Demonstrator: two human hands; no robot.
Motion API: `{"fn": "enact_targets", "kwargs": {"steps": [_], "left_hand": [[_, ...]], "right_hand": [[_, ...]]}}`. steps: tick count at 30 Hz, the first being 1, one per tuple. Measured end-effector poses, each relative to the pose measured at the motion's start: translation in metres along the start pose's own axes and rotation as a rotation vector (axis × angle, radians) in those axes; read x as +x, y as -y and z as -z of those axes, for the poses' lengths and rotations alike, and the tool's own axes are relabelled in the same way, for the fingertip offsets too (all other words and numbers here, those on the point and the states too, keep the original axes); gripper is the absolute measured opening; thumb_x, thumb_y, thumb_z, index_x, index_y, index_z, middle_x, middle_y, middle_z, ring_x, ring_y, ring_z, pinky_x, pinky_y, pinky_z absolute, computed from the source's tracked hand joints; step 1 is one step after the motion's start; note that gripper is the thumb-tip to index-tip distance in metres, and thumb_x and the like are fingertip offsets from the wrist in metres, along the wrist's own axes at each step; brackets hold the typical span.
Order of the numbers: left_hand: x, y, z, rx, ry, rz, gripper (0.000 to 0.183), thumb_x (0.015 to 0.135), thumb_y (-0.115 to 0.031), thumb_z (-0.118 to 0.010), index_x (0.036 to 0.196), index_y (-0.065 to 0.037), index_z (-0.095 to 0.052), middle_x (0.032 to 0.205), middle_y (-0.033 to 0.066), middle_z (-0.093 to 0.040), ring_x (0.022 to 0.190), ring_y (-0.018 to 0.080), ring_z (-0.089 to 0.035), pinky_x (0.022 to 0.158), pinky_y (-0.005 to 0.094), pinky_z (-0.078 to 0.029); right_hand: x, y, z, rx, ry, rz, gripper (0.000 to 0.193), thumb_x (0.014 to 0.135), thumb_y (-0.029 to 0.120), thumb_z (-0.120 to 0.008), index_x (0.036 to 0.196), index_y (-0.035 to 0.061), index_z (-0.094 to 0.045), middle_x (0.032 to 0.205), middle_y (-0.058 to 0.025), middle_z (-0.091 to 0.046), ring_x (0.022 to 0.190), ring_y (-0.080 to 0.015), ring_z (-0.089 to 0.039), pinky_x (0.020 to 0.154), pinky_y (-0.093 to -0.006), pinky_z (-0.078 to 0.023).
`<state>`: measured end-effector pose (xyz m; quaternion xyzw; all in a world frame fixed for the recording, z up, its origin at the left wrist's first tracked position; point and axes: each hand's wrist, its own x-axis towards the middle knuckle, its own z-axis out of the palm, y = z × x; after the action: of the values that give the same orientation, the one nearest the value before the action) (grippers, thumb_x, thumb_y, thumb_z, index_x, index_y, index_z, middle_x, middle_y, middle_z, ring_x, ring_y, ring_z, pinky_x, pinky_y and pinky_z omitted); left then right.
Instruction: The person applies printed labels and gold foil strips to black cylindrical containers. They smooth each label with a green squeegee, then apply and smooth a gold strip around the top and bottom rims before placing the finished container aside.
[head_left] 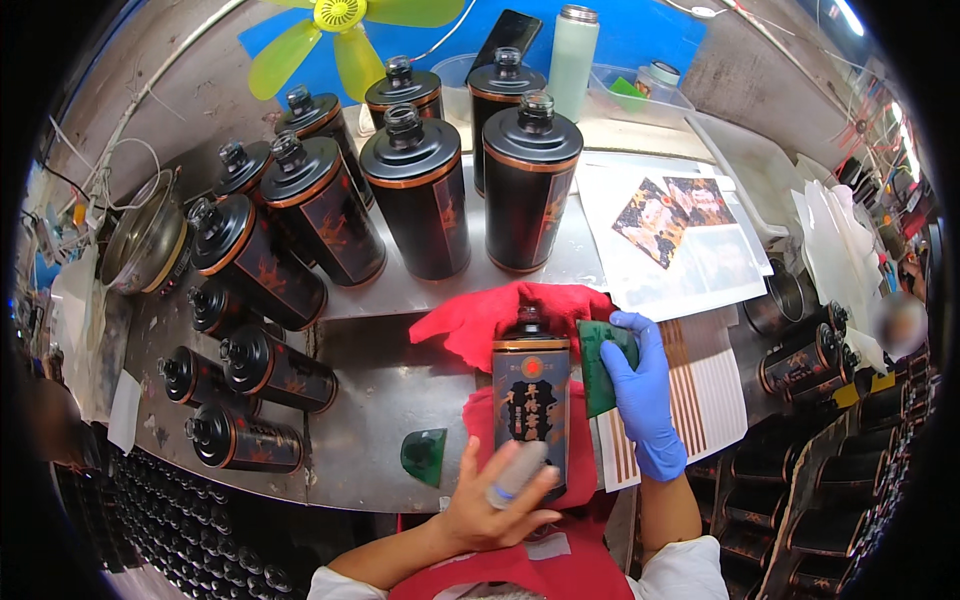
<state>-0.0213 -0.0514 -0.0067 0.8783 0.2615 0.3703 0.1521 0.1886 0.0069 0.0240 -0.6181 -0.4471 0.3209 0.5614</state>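
A black bottle (531, 385) with a copper band and a decorated dark label lies on a red cloth (470, 325) in front of me, neck pointing away. My left hand (505, 495), bare except for a grey finger cover with a blue band, spreads its fingers over the bottle's lower end; whether they touch it I cannot tell. In a blue glove, my right hand (640, 390) grips a flat green scraper (597, 370) along the bottle's right side. Another green piece (424, 456), with a rounded edge, rests on the metal table (365, 400) left of the bottle.
Several black bottles (415, 195) stand upright beyond the cloth and along the left. Right of me are striped sheets (700, 390) and white paper with printed labels (655, 225). A yellow-green fan (340, 14) and a pale flask (573, 65) are at the back. More bottles (800, 365) sit far right.
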Motion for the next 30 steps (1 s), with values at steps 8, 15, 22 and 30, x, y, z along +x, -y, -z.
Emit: {"fn": "enact_targets", "kwargs": {"steps": [8,15,22,30], "left_hand": [[0.008,0.007,-0.014,-0.032,0.129,0.115,0.076,0.075,-0.042,-0.069,0.134,-0.004,-0.039,0.135,0.0271,-0.036,0.125,0.0455,-0.034,0.101,0.0572,-0.024],[-0.012,0.008,-0.008,-0.113,0.036,0.17,0.094,0.07,-0.054,-0.069,0.139,-0.003,-0.029,0.138,0.0302,-0.029,0.13,0.047,-0.024,0.102,0.0637,-0.01],[0.01,0.0,-0.013,0.17,0.196,0.086,0.071,0.073,-0.042,-0.071,0.127,-0.004,-0.048,0.132,0.0262,-0.042,0.125,0.0439,-0.036,0.102,0.0595,-0.022],[-0.002,-0.001,-0.003,-0.022,0.002,0.144,0.098,0.069,-0.049,-0.072,0.136,0.007,-0.028,0.134,0.0341,-0.033,0.124,0.0503,-0.034,0.099,0.0646,-0.019]], "right_hand": [[0.003,0.018,-0.019,-0.051,0.081,-0.013,0.028,0.086,0.007,-0.055,0.114,0.0053,-0.049,0.098,-0.0116,-0.059,0.089,-0.0179,-0.059,0.079,-0.0297,-0.047],[-0.001,-0.019,0.003,0.086,0.02,-0.109,0.029,0.086,0.006,-0.056,0.114,0.0053,-0.049,0.102,-0.0084,-0.057,0.091,-0.0146,-0.056,0.08,-0.0277,-0.046],[0.006,0.026,-0.021,-0.11,0.149,0.026,0.027,0.086,0.007,-0.056,0.113,0.0045,-0.05,0.099,-0.0067,-0.058,0.089,-0.0135,-0.056,0.079,-0.0268,-0.046],[0.0,-0.001,-0.001,0.078,0.011,-0.048,0.027,0.086,0.007,-0.056,0.112,0.0046,-0.051,0.099,-0.0079,-0.059,0.09,-0.0128,-0.057,0.079,-0.0268,-0.047]]}}
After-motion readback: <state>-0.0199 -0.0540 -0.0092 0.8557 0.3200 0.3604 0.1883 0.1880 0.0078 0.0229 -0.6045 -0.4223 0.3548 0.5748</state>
